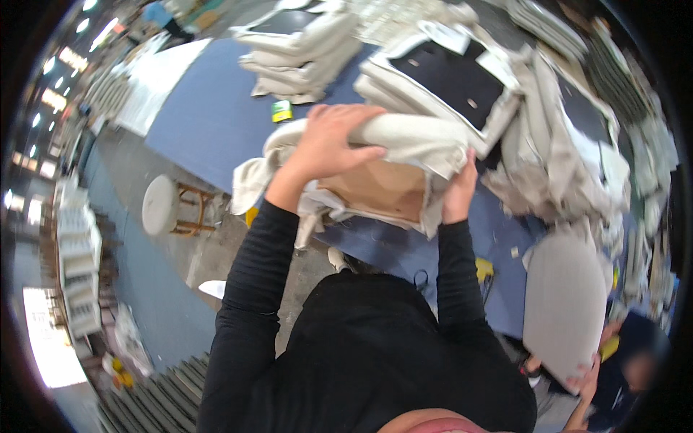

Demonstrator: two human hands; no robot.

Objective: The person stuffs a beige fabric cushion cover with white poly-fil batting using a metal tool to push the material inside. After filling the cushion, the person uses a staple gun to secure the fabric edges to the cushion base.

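Observation:
A cream fabric-covered seat cushion (415, 131) is tilted up in front of me at the edge of the blue-topped table. Its brown board underside (379, 189) faces me, with loose cloth hanging at the left end and lower edge. My left hand (336, 141) grips the upper edge, fingers over the far side and thumb on the near side. At the right end, my right hand (458, 191) holds the cushion by its corner; some of its fingers are hidden behind the fabric.
Stacked cream cushions (307, 54) stand farther back, and more with black undersides (455, 79) lie right of them. A round stool (162, 206) is at the left. Near a yellow-handled tool (484, 269), a co-worker's hand (588, 379) holds an oval grey cushion (565, 303).

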